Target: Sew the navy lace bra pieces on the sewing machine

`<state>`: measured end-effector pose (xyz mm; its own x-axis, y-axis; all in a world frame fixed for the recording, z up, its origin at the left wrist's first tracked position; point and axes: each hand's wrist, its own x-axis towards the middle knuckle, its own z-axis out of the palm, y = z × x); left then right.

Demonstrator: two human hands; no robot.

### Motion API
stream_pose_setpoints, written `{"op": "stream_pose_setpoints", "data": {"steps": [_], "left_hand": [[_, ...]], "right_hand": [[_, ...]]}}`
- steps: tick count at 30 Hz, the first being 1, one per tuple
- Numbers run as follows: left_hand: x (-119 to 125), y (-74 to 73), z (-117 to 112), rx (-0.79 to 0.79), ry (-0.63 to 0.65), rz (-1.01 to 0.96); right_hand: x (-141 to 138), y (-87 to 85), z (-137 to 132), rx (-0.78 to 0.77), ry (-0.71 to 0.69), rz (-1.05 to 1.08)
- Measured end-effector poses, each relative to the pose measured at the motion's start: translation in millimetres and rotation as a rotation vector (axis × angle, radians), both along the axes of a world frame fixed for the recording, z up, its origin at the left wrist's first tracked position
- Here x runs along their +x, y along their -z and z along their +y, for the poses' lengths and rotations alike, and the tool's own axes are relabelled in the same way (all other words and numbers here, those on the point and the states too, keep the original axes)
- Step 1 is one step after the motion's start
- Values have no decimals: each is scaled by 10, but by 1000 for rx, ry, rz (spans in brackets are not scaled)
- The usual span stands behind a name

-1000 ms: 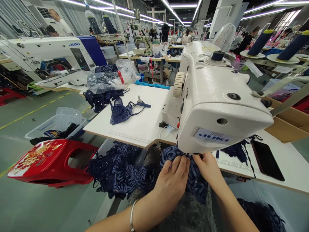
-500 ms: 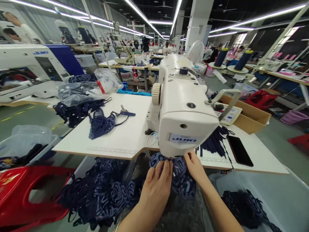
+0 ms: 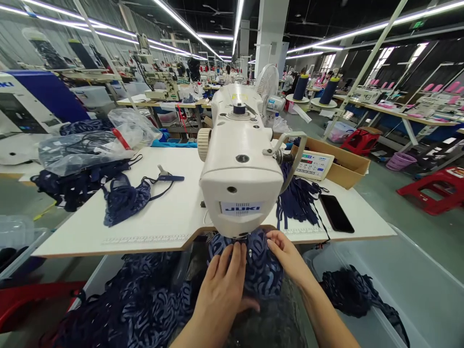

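Note:
A navy patterned bra (image 3: 263, 270) lies under the head of a white sewing machine (image 3: 241, 179), its lower part hanging over the table's front edge. My left hand (image 3: 224, 278) rests on its left part with the fingers stretched out flat and the thumb sticking out below. At the right edge of the cloth, my right hand (image 3: 288, 253) pinches it between thumb and fingers. The needle area is hidden behind the machine head. Another navy bra (image 3: 126, 198) lies on the white table (image 3: 163, 212) to the left, its strap beside small thread snips (image 3: 168, 176).
A phone (image 3: 337, 212) and a bunch of navy straps (image 3: 299, 200) lie right of the machine, near a control panel (image 3: 313, 164) and a cardboard box (image 3: 342, 166). Navy garments (image 3: 145, 299) fill the left bin; the right plastic bin (image 3: 416, 290) holds more. A red stool (image 3: 435, 191) stands farther right.
The view has turned to the right. My left thumb now shows below the bra. My right hand has shifted slightly outward from the machine head, still at the cloth's right edge.

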<state>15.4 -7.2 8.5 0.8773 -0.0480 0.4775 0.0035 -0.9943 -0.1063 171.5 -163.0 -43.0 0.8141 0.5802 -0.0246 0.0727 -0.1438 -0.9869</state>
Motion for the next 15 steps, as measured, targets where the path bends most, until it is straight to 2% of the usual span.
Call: {"op": "stream_pose_setpoints", "data": {"steps": [2,4,6,8,10,12,13,14,15], "left_hand": [[-26,-68,-12,-85,89,-62],[-55,-168,-60,-240,188,-83],[-70,-279,-123,-533,288,-5],[-61,-368,-165,-907,376,153],[-37,-416,-157,-1185,366,319],[-15,-428,-96,-1259,267,402],[-9,-425,-50,-1234,213,401],[-3,-420,0,-1189,174,375],[3,-413,51,-1137,155,332]], "right_hand": [[-57,-145,-77,73,101,-12],[-174,-353,-174,78,73,-71],[-329,-590,-258,47,-124,-181],[-448,-800,-298,10,-381,-295],[-433,-923,-284,-33,-538,-322],[-221,-930,-227,-129,-469,-296],[-43,-891,-189,-178,-351,-281],[168,-827,-147,-320,-169,-314],[396,-746,-106,-396,-36,-342]]}}
